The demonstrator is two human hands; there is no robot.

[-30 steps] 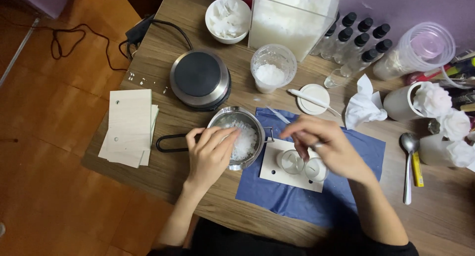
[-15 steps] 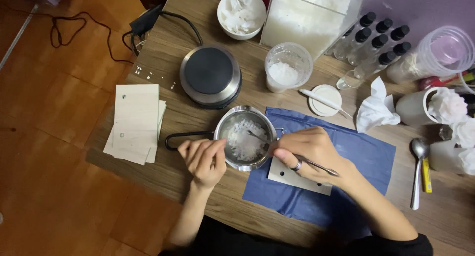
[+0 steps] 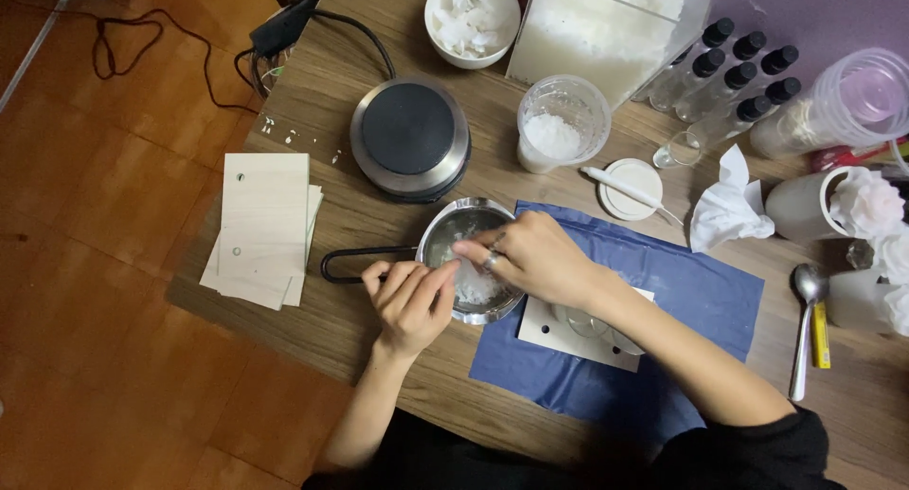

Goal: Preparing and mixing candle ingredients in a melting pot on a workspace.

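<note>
A small steel pot (image 3: pixel 449 227) with a black wire handle (image 3: pixel 352 257) stands at the blue cloth's (image 3: pixel 686 284) left edge and holds white wax flakes (image 3: pixel 471 287). My left hand (image 3: pixel 412 299) grips the pot's near rim where the handle joins. My right hand (image 3: pixel 528 260), with a ring on one finger, reaches over the pot with pinched fingers above the flakes. The thin metal tool it held earlier is mostly hidden under them. My right forearm covers small glass jars (image 3: pixel 589 322) on a white card (image 3: pixel 559 338).
Behind the pot stand a round hot plate (image 3: pixel 409 135), a plastic cup of flakes (image 3: pixel 561 123), a white bowl (image 3: pixel 471 20), a clear box (image 3: pixel 606 31) and several black-capped bottles (image 3: pixel 731 71). Pale wooden sheets (image 3: pixel 263 225) lie left; a tissue (image 3: pixel 727 212) and a spoon (image 3: pixel 803 331) lie right.
My right hand has moved left from the cloth to over the pot, bringing the thin tool in. My left hand has shifted slightly right onto the rim.
</note>
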